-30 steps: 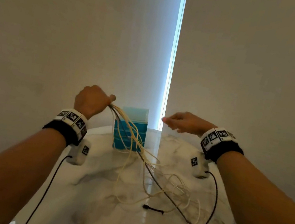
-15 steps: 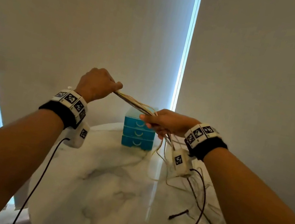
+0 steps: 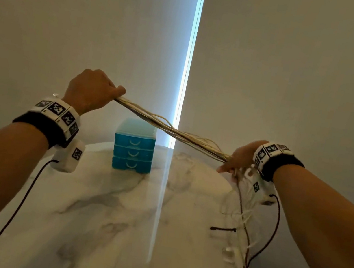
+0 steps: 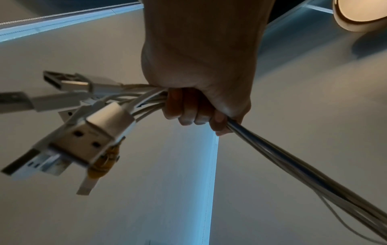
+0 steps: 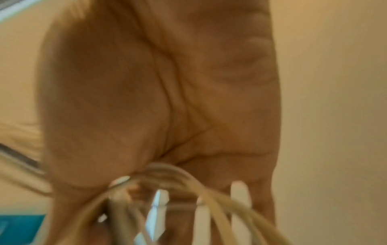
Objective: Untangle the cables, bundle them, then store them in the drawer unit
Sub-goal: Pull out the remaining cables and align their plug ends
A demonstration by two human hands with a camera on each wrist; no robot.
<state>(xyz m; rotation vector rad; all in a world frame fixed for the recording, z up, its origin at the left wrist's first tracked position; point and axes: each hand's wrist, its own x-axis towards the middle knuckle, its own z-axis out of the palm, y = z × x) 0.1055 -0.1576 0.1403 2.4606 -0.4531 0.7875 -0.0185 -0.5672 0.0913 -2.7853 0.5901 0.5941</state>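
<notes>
Several white cables (image 3: 172, 130) stretch taut as one bundle between my two hands above the table. My left hand (image 3: 95, 91) is raised and fisted round one end; in the left wrist view its fingers (image 4: 194, 114) curl round the cables and several USB plugs (image 4: 83, 137) stick out behind the fist. My right hand (image 3: 239, 157) grips the bundle lower, at the table's right; the loose ends (image 3: 242, 228) hang from it. The right wrist view is blurred, with cables (image 5: 167, 179) crossing the palm. A blue drawer unit (image 3: 133, 146) with three shut drawers stands at the table's far side.
The round white marble table (image 3: 121, 218) fills the lower view. A short black tie (image 3: 223, 229) lies on it near the right edge. Black wrist-camera leads hang from both forearms. Pale blinds with a bright gap stand behind.
My right hand took hold of the bundle near the left hand and slid along it to the right and down, pulling the cables straight and lifting them off the table.
</notes>
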